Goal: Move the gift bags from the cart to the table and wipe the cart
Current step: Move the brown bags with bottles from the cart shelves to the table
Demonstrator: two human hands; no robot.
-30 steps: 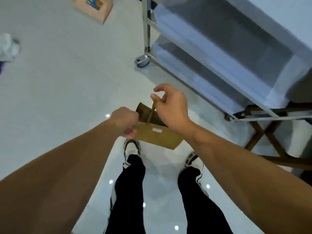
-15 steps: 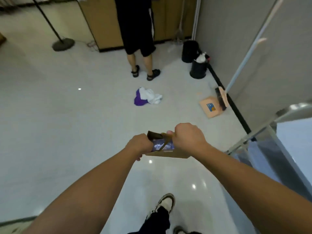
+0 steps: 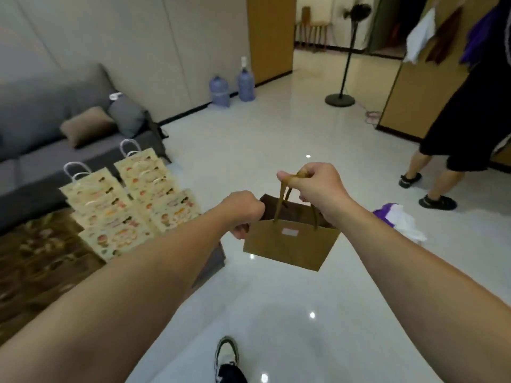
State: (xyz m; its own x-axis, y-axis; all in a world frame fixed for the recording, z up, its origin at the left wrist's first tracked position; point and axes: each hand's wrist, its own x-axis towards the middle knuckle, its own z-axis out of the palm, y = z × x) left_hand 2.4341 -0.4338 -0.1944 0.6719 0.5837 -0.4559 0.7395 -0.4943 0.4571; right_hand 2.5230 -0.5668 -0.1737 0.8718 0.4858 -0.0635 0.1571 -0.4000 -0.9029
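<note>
The right hand [image 3: 318,186] has its grip clenched on the handles of the brown gift bag [image 3: 290,241], the left hand [image 3: 243,214] steadying its side, keeping it upright above the floor near the surface [image 3: 36,261] where patterned bags [image 3: 130,205] crowd one corner.

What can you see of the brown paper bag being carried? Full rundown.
The brown paper bag looks like plain kraft paper, with flat matching handles and a small pale label near the top of the facing side. Its mouth is open; the contents cannot be made out. It hangs upright, slightly tilted, in the air over the glossy floor. The right hand pinches both handles from above, and the left hand grips its left upper edge. Nothing else touches it.
</note>
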